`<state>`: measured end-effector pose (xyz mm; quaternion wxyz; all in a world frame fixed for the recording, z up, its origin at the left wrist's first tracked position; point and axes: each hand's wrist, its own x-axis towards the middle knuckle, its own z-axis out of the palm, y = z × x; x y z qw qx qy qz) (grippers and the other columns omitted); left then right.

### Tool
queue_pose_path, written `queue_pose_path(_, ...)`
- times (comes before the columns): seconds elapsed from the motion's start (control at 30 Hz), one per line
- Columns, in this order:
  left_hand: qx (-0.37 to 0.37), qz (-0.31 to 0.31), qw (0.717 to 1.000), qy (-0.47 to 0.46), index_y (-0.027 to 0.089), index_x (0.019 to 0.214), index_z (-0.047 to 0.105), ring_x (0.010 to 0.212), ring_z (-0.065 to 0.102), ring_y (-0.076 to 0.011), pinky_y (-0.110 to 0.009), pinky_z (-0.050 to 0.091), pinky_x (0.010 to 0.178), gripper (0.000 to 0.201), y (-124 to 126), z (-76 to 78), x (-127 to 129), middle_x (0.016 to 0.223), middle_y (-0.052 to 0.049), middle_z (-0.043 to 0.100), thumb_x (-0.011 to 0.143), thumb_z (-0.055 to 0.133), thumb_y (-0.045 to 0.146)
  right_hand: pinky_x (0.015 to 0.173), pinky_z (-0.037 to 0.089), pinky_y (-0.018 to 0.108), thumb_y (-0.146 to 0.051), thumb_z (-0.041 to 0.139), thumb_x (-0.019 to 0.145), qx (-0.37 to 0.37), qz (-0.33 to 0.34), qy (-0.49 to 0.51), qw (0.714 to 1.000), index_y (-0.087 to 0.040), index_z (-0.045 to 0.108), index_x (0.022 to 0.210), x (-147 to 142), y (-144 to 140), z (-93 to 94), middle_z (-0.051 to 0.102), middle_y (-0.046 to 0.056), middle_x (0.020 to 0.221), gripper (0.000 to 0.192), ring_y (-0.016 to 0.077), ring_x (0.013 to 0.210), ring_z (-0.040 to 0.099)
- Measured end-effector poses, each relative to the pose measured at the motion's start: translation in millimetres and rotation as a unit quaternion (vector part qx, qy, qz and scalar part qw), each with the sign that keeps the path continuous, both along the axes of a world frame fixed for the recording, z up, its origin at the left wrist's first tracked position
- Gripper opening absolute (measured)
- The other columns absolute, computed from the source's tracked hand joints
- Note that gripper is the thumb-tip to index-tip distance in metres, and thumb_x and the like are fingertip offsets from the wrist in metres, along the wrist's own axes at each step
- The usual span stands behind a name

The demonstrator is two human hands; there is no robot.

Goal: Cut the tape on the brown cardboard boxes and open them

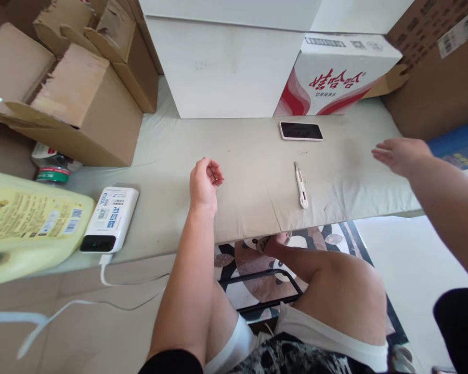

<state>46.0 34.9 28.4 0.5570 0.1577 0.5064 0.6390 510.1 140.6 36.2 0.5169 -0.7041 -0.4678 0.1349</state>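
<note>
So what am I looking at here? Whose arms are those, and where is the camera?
The camera sits on a person's head and looks down, so you see what that person sees: their own two arms and their knees below. There is no machine, just bare hands.

The left hand rests on the pale cloth-covered table, fingers curled loosely, holding nothing. The right hand hovers flat near the table's right side, also empty.

Between the hands lies a small white utility knife. Behind it is a phone, lying flat with a dark screen. On the left there is a white power bank with a cable, and beside it a big yellow jug lying on its side.

At the back stand brown cardboard boxes, a plain white box and a white box with red writing.
</note>
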Motion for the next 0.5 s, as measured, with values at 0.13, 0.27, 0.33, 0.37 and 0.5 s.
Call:
queue_pose_path(0.13,0.010,-0.007,1.000,-0.001,0.019,0.064,0.057,0.050,0.050,-0.0081,-0.019,0.040,0.049,0.027,-7,1.9,-8,0.058,0.001,0.054,0.084,0.052,0.036,0.088,0.059,0.040,-0.035,0.063,0.097,-0.243,-0.053,0.098,0.964,-0.013,0.065,0.119,-20,-6,-9.9,0.066,0.014,0.120,0.031,0.0215,0.104,0.068)
queue_pose_path(0.27,0.028,0.006,1.000,-0.007,0.019,0.066,0.057,0.050,0.051,-0.0080,-0.019,0.040,0.049,0.026,-19,2.4,-21,0.059,0.001,0.055,0.084,0.053,0.037,0.097,0.057,0.041,-0.040,0.061,0.098,-0.308,-0.001,0.077,0.948,-0.020,0.061,0.128,-64,-13,-0.1,0.061,0.010,0.133,0.036,0.0212,0.115,0.064)
queue_pose_path(0.33,0.028,0.031,0.999,-0.023,0.019,0.065,0.056,0.049,0.050,-0.0077,-0.019,0.039,0.049,0.025,-24,2.8,-28,0.058,0.001,0.053,0.083,0.052,0.036,0.095,0.057,0.040,-0.038,0.060,0.099,-0.309,0.065,0.034,0.948,-0.020,0.063,0.125,-100,-13,8.2,0.063,0.010,0.130,0.032,0.0199,0.111,0.065)
queue_pose_path(0.37,0.030,0.045,0.998,-0.034,0.019,0.065,0.054,0.049,0.049,-0.0075,-0.019,0.039,0.049,0.024,-26,3.1,-32,0.057,0.002,0.051,0.083,0.052,0.035,0.093,0.058,0.039,-0.037,0.060,0.099,-0.304,0.104,0.005,0.947,-0.019,0.064,0.121,-121,-12,12.8,0.065,0.010,0.125,0.028,0.0190,0.107,0.065)
queue_pose_path(0.5,0.059,0.103,0.990,-0.075,0.019,0.062,0.048,0.045,0.041,-0.0060,-0.018,0.035,0.047,0.025,-31,5.6,-41,0.054,0.005,0.041,0.083,0.052,0.032,0.084,0.058,0.044,-0.017,0.065,0.085,-0.232,0.268,-0.132,0.926,-0.019,0.071,0.089,-226,-5,33.5,0.069,0.007,0.086,0.008,0.0209,0.083,0.066)
